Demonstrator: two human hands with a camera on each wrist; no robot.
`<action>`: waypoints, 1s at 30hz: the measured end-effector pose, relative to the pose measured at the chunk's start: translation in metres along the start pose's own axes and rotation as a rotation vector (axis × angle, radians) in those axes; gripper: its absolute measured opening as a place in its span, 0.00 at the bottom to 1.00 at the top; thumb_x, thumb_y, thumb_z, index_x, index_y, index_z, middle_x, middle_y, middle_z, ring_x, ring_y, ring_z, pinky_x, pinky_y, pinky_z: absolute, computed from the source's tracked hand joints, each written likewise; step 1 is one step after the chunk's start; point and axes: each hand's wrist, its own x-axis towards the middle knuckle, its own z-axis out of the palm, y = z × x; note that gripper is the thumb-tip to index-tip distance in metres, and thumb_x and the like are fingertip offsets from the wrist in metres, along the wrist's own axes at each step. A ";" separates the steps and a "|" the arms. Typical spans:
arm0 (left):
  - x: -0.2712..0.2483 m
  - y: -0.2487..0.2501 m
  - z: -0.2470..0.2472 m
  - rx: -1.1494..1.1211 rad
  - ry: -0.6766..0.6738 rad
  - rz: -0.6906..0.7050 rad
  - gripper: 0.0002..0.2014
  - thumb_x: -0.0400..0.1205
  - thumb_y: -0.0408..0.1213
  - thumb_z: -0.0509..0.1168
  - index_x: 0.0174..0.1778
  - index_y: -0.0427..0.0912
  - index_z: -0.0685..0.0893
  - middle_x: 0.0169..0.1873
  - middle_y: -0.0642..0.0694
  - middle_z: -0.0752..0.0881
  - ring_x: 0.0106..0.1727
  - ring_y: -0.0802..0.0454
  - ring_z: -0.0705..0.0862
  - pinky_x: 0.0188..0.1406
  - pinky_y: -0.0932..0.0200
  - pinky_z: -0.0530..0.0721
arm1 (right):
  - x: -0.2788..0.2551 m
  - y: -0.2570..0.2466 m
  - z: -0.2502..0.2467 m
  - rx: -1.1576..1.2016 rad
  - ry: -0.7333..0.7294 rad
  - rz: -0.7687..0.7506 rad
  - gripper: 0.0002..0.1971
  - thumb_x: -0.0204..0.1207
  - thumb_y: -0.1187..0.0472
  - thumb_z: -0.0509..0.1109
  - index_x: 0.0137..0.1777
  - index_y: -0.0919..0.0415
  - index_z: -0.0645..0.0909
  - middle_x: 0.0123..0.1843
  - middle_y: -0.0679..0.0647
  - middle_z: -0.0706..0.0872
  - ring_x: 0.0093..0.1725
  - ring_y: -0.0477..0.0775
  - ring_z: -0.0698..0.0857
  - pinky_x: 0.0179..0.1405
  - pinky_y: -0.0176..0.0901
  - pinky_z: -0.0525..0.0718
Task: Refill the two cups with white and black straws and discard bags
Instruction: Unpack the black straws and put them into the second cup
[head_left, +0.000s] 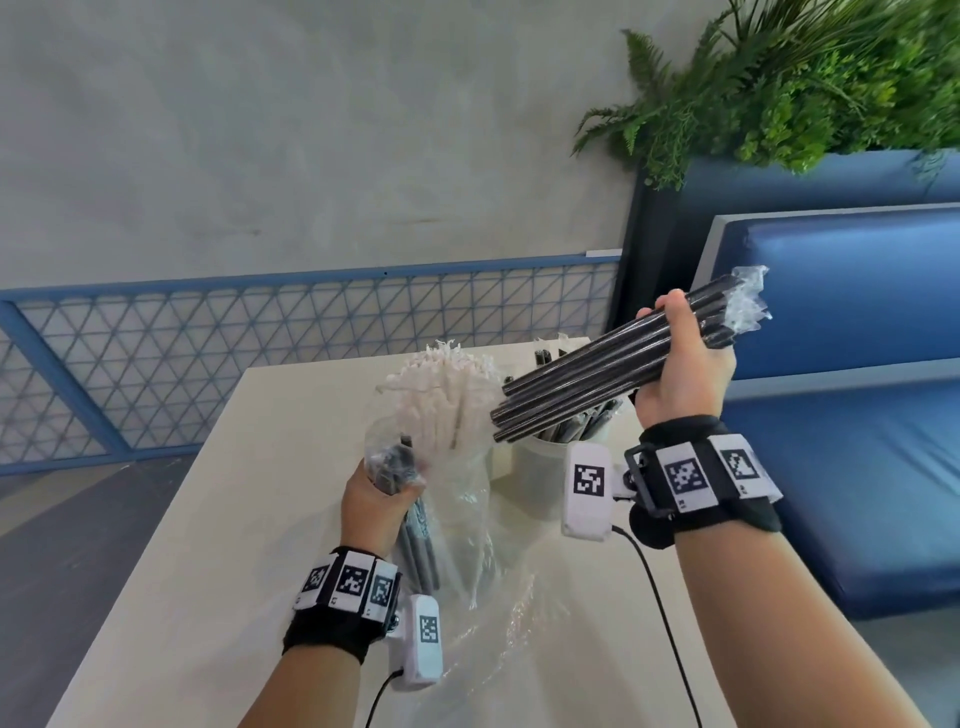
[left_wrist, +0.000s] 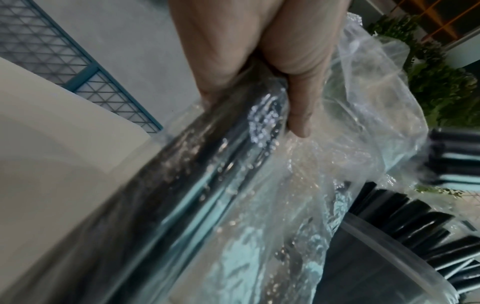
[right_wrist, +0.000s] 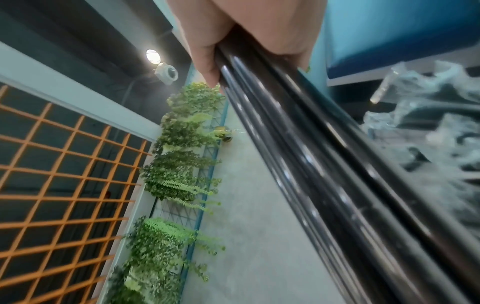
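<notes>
My right hand (head_left: 680, 364) grips a bundle of black straws (head_left: 613, 374) held slanted above the table, crinkled clear wrap at its far end. In the right wrist view the black straws (right_wrist: 324, 164) run out from under my fingers (right_wrist: 207, 67). My left hand (head_left: 379, 493) holds the clear plastic bag (head_left: 467, 519) by its neck, a few black straws (head_left: 418, 540) still inside. My left fingers (left_wrist: 298, 107) curl round the bag (left_wrist: 363, 123). White straws (head_left: 447, 389) stand bunched behind the bag; their cup is hidden. The clear cup (head_left: 540, 462) holds black straws.
The beige table (head_left: 208, 545) has crumpled clear plastic (head_left: 498, 629) lying near its front. A blue padded bench (head_left: 857, 467) runs along the right side. A blue mesh railing (head_left: 260, 353) stands behind the table, and a planter with ferns (head_left: 805, 78) at the back right.
</notes>
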 end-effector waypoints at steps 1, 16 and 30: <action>0.000 0.001 0.000 -0.005 0.003 -0.002 0.17 0.68 0.23 0.76 0.33 0.49 0.78 0.32 0.50 0.84 0.37 0.47 0.83 0.46 0.56 0.80 | 0.001 -0.003 0.001 -0.021 0.013 -0.048 0.09 0.71 0.63 0.74 0.46 0.67 0.79 0.36 0.56 0.87 0.35 0.53 0.88 0.43 0.49 0.87; -0.004 0.003 -0.003 -0.071 -0.041 0.015 0.16 0.68 0.26 0.77 0.47 0.42 0.83 0.40 0.46 0.87 0.43 0.51 0.85 0.49 0.58 0.81 | 0.004 0.077 -0.008 -0.827 -0.149 -0.124 0.13 0.70 0.56 0.76 0.51 0.56 0.78 0.44 0.48 0.84 0.49 0.51 0.85 0.57 0.51 0.85; 0.001 0.002 0.005 -0.108 -0.109 0.015 0.19 0.67 0.23 0.76 0.53 0.35 0.83 0.43 0.46 0.88 0.44 0.57 0.87 0.47 0.68 0.84 | 0.026 0.101 -0.020 -1.573 -0.381 -0.659 0.15 0.77 0.54 0.65 0.64 0.48 0.80 0.71 0.48 0.78 0.75 0.57 0.70 0.75 0.62 0.54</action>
